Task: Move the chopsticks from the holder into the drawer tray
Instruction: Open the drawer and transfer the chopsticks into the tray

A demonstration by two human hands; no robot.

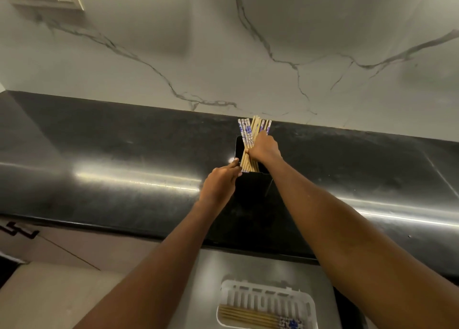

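A black holder (250, 184) is standing on a dark, glossy counter (111, 155), close to the marble wall (223, 43) behind it. A bundle of chopsticks (250, 140), pale wood with blue-patterned tops, is sticking up out of the holder. The right hand (264, 148) is reaching in from the holder's right and is wrapping its fingers around the bundle above the rim. The left hand (219, 182) is resting against the holder's left edge, fingers curled on the rim, seemingly steadying it, though the grip is hard to make out. In front of the holder, below the counter edge, a white tray (267, 301) is sitting in an open steel drawer (208, 279). More chopsticks (248, 317) are lying flat along the tray's near side.
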